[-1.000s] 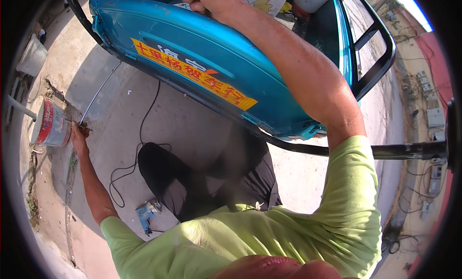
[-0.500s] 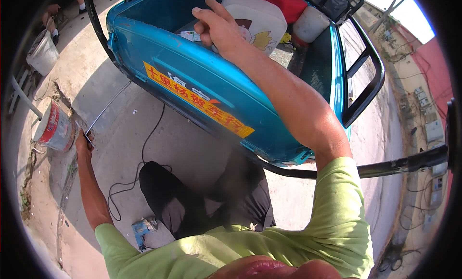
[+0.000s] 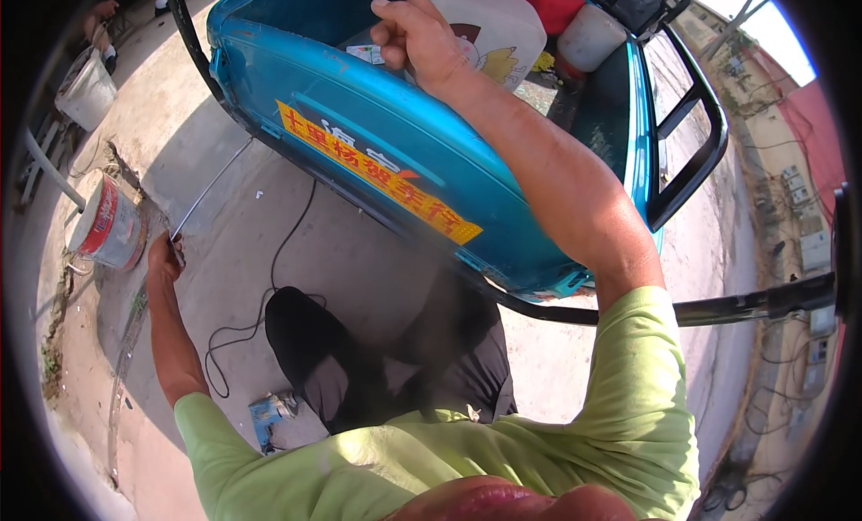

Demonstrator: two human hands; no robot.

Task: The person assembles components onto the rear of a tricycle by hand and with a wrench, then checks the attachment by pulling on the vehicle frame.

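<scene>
My left hand (image 3: 165, 256) is closed round one end of a thin metal rod (image 3: 208, 189), low over the ground at the left. From there the rod slants up to the lower edge of a blue cargo bed (image 3: 359, 126), where its far end is hidden. Above the bed's near wall is my right hand (image 3: 424, 40), fingers apart and nothing in it. Whether its wrist touches the wall I cannot tell. Behind that hand, in the bed, stands a whitish plastic container (image 3: 503, 31) with a cartoon picture.
Left of my left hand stands a red-and-white bucket (image 3: 108, 223), with a white bucket (image 3: 87, 92) farther back. A black cable (image 3: 215, 346) winds across the ground near a blue power tool (image 3: 269, 418). Black bars (image 3: 709, 153) flank the bed. Another person's legs show at top left.
The whole view has shifted a little. My left hand has turned slightly on the rod, and the rod piece that stuck out below it no longer shows. My right hand stays over the bed, fingers apart.
</scene>
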